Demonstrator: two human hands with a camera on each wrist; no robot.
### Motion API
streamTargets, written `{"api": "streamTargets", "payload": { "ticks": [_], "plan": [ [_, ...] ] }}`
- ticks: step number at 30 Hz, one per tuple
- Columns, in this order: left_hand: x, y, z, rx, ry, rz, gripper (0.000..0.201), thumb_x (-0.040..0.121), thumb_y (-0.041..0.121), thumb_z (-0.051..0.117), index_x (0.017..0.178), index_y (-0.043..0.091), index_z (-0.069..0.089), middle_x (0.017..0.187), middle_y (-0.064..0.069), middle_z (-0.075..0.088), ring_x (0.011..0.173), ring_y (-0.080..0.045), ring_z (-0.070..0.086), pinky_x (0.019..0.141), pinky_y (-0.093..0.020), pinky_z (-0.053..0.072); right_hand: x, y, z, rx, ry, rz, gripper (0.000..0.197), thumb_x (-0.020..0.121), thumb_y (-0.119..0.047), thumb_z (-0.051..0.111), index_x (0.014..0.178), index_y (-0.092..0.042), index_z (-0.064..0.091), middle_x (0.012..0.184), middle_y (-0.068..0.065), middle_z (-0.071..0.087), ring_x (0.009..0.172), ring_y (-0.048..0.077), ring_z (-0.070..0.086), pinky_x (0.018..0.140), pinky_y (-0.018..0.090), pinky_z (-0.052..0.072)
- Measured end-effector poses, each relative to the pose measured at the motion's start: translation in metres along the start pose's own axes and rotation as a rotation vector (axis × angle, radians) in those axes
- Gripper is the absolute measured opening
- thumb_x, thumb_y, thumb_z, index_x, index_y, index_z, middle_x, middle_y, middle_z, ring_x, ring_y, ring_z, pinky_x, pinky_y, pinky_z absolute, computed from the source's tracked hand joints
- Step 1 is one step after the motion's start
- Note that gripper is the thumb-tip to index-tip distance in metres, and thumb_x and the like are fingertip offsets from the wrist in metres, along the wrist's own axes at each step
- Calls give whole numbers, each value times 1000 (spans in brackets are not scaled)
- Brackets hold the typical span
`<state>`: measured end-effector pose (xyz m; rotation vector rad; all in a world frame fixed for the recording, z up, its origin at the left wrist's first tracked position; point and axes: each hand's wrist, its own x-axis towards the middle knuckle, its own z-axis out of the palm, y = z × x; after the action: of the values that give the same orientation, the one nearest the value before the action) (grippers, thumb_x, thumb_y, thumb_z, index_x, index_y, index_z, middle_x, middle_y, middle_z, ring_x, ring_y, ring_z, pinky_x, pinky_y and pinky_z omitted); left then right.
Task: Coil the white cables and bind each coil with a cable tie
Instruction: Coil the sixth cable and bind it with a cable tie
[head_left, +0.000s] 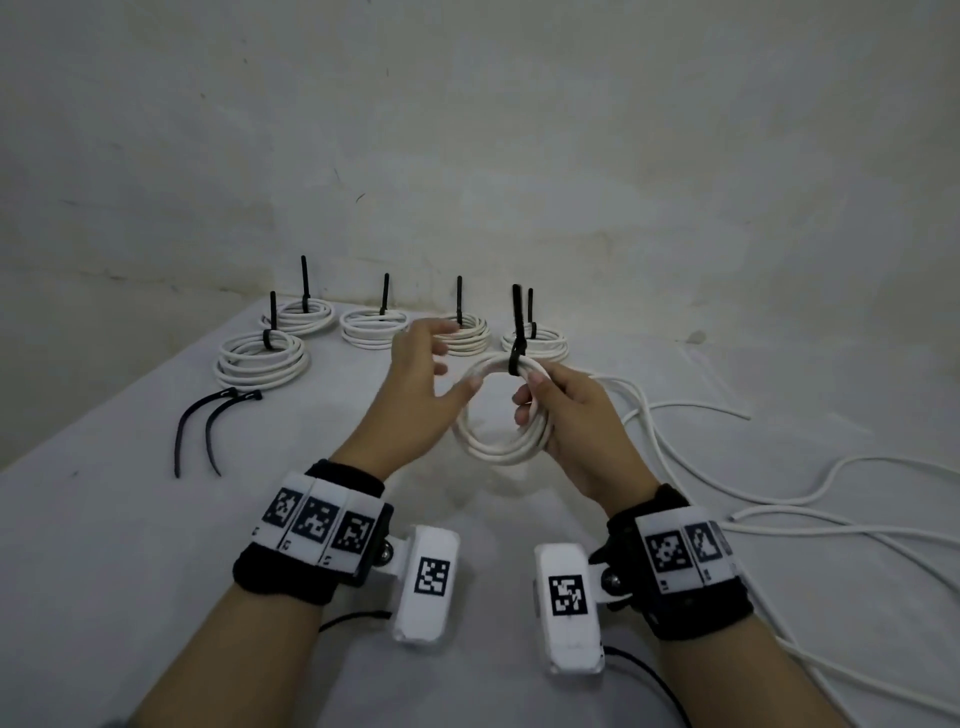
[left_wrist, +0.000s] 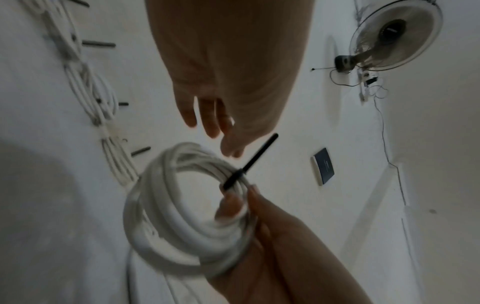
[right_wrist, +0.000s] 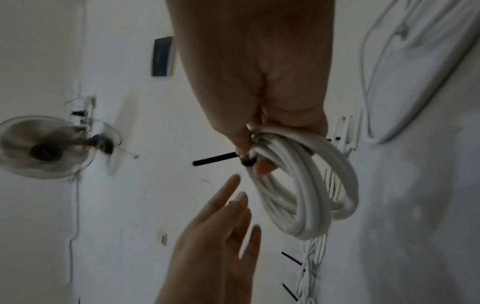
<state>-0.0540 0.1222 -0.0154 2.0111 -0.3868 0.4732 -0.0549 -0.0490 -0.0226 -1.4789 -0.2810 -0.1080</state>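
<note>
My right hand (head_left: 535, 400) grips a white cable coil (head_left: 493, 447) above the table, thumb and fingers curled round its right side. A black cable tie (head_left: 517, 332) is wrapped on the coil's top, its tail standing straight up. In the right wrist view the coil (right_wrist: 306, 197) hangs from my right hand with the tie (right_wrist: 218, 159) jutting left. My left hand (head_left: 441, 364) hovers open just left of the coil, fingers spread, holding nothing. The left wrist view shows the coil (left_wrist: 166, 216) and tie (left_wrist: 249, 164) beyond my open left fingers (left_wrist: 207, 121).
Several tied white coils (head_left: 260, 358) lie in rows at the back of the white table (head_left: 156, 519), tie tails upright. Two loose black ties (head_left: 208, 426) lie at the left. Loose white cables (head_left: 779, 499) sprawl at the right. A wall stands close behind.
</note>
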Motion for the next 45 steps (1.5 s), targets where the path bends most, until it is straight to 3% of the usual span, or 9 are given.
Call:
{"api": "streamTargets", "payload": {
  "ticks": [4,14,17,21,23,26,30,39,45],
  "plan": [
    [-5,0,0,-116,-282,-198,42,101,20,36,138,27,18,100,-4,57,78,-14,60,81,-40,53,0,4,3,76,-50,73,21,99,-17,45,98,-15,65,77,3,61,62,9,56,63,24,45],
    [40,-42,-30,-113,22,-553,28,96,-1,31,118,17,31,100,-13,46,73,-20,50,64,-47,53,9,45,-15,-479,-105,86,18,93,-17,56,87,-22,72,92,-4,71,84,5,65,76,16,47],
    [57,-68,-38,141,64,-577,42,94,0,37,136,5,32,113,-18,51,91,-34,58,74,-44,53,9,48,-16,-563,-149,69,16,91,-18,60,85,-26,72,90,-9,71,87,3,64,75,14,44],
    [76,-96,-49,282,27,-661,43,96,4,38,138,-4,34,128,-25,51,110,-41,56,58,-29,47,12,52,-16,-561,-154,52,20,90,-17,61,79,-30,70,93,-8,70,93,6,63,81,18,45],
    [92,-119,-56,327,-64,-682,46,96,21,42,131,-8,42,128,-27,52,112,-43,54,75,-36,50,15,54,-16,-562,-164,53,18,90,-18,61,81,-29,71,94,-9,70,93,5,62,80,16,43],
    [108,-146,-55,471,-157,-723,100,68,74,45,141,6,34,147,-22,35,132,-40,37,107,-50,31,17,55,-16,-579,-169,52,15,90,-18,60,84,-25,72,93,-11,69,89,-2,61,73,6,40],
    [92,-115,-49,703,-278,-623,110,68,75,60,150,17,12,156,-15,14,142,-37,16,114,-48,18,17,55,-17,-559,-153,63,15,91,-18,60,85,-24,73,92,-10,70,86,-3,61,71,4,40],
    [98,-126,-51,757,-250,-495,105,68,60,72,145,10,22,145,-18,35,133,-37,34,108,-46,32,16,51,-14,-534,-126,70,21,91,-14,58,81,-24,73,86,-9,72,83,0,64,73,10,44],
    [104,-98,-44,618,-247,-329,80,79,46,70,142,13,33,149,-12,35,136,-31,33,111,-43,29,20,15,-50,-865,342,-447,13,84,0,61,86,-9,70,89,4,62,86,14,57,76,14,36]
  ]
}}
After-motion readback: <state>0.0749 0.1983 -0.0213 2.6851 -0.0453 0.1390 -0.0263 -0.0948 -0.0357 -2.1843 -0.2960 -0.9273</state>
